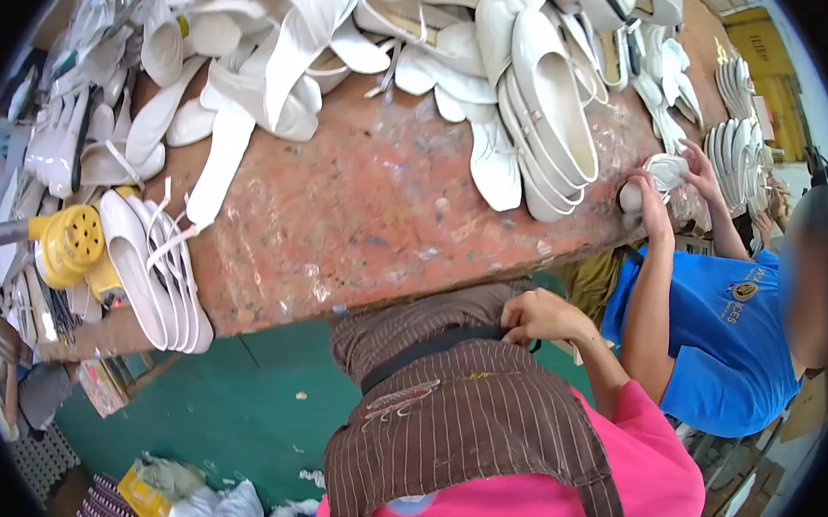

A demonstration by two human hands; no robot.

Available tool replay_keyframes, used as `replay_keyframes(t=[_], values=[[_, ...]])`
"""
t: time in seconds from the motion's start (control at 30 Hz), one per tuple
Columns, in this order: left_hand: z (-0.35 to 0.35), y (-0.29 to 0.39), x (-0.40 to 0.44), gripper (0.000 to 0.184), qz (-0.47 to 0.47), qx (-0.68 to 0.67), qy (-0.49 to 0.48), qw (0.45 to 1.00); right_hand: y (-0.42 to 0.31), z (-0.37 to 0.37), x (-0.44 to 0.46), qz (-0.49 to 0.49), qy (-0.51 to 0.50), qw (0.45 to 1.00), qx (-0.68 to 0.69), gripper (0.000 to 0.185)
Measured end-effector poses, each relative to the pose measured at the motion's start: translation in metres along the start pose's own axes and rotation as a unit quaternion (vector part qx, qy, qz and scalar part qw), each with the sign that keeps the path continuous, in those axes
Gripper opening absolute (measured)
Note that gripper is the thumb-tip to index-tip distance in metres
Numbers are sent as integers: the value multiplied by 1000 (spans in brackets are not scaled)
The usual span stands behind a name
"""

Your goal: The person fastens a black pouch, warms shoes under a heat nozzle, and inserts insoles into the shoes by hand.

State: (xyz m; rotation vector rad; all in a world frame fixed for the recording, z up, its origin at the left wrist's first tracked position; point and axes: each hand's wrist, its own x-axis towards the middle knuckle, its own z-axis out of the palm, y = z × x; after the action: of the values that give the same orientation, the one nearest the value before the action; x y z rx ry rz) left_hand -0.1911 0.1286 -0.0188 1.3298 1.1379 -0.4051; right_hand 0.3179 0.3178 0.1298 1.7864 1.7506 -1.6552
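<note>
My right hand (548,319) is at the waist of the brown striped apron (480,414), its fingers curled closed on the black waist strap (437,347). A short dark end of the strap shows just below the fingers. My left hand is out of view. In front of me is the worn reddish work table (341,207). A stack of white shoes (545,124) stands on it beyond my right hand, with loose white shoe uppers (496,164) against its left side. More nested white shoes (152,276) stand at the table's left end.
White shoe parts (284,52) are heaped along the far side. A yellow round device (72,245) on a pipe is at the left. On the right, a co-worker in a blue shirt (704,324) handles a white shoe piece (666,170). Bags (219,507) lie on the green floor.
</note>
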Motion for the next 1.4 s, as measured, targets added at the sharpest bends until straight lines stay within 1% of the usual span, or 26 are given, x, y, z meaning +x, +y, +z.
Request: replay_keyframes(t=[0.03, 0.07, 0.1, 0.17, 0.2, 0.27, 0.37, 0.43, 0.47, 0.5, 0.57, 0.6, 0.67, 0.73, 0.77, 0.87, 0.9, 1.0, 1.03, 1.13, 1.17, 1.27, 1.3, 1.33, 1.37, 1.4], values=[[-2, -3, 3, 16, 0, 10, 10, 1000, -10, -9, -3, -73, 80, 991, -77, 28], [-2, -5, 6, 17, 7, 24, 21, 999, -36, -28, -8, -103, 209, 969, -82, 18], [-4, -6, 9, 17, 16, 35, 34, 999, -55, -45, -10, -99, 299, 944, 101, 22], [-16, -10, 17, 19, 67, 91, 76, 991, -70, -65, -15, -152, 563, 802, 129, 37], [-32, -2, 22, 20, 106, 135, 106, 979, -67, -72, -11, -137, 643, 753, 32, 40], [-75, 24, 27, 22, 112, 170, 176, 963, -56, -89, 0, -98, 765, 615, -163, 45], [-157, 142, 22, 18, 14, 54, 234, 971, -4, -83, 44, -102, 719, 682, -88, 41], [-192, 199, 28, 18, 67, -26, 224, 972, 13, -78, 53, -83, 692, 716, 21, 35], [-201, 224, 34, 18, 125, -41, 234, 963, 17, -77, 56, -73, 675, 730, 77, 32], [-207, 245, 42, 18, 184, -54, 239, 952, 8, -78, 53, -82, 682, 713, 138, 28], [-212, 274, 70, 19, 237, -102, 201, 945, 7, -66, 59, -97, 733, 667, 95, 28], [-212, 293, 79, 20, 272, -82, 202, 937, 8, -59, 61, -102, 755, 643, 71, 28], [-210, 331, 94, 20, 341, -45, 203, 917, 9, -46, 64, -81, 772, 628, 56, 30], [-202, 356, 105, 20, 373, -24, 176, 911, 9, -35, 65, -62, 779, 623, 44, 34], [-198, 366, 109, 21, 389, -13, 163, 907, 5, -33, 62, -56, 771, 635, 16, 42], [-186, 383, 113, 21, 374, -38, 94, 922, 6, -31, 65, 9, 732, 675, 88, 46], [-184, 381, 116, 23, 375, -10, 78, 924, 11, -30, 62, 0, 728, 674, 128, 44], [-183, 377, 109, 26, 330, -49, 44, 942, 29, -30, 53, -39, 707, 661, 246, 41], [-186, 370, 109, 35, 337, -60, 31, 939, 14, -31, 37, -50, 699, 650, 293, 38], [-189, 362, 111, 40, 326, -228, -13, 918, -10, -24, -9, -108, 650, 629, 412, 41], [-195, 361, 115, 59, 317, -231, -74, 917, -19, -22, -21, -118, 636, 639, 417, 42], [-185, 392, 116, 89, 368, -360, -130, 848, -47, -13, -41, -162, 579, 654, 458, 45], [-179, 404, 111, 105, 383, -379, -115, 835, -61, -13, -39, -190, 555, 649, 484, 45], [-172, 413, 110, 100, 412, -416, -93, 805, -74, -14, -37, -220, 527, 644, 509, 45], [-169, 408, 111, 93, 409, -430, -31, 805, -86, -16, -35, -226, 489, 663, 520, 46], [-167, 401, 111, 87, 404, -443, 33, 800, -95, -16, -28, -250, 493, 681, 480, 46]])
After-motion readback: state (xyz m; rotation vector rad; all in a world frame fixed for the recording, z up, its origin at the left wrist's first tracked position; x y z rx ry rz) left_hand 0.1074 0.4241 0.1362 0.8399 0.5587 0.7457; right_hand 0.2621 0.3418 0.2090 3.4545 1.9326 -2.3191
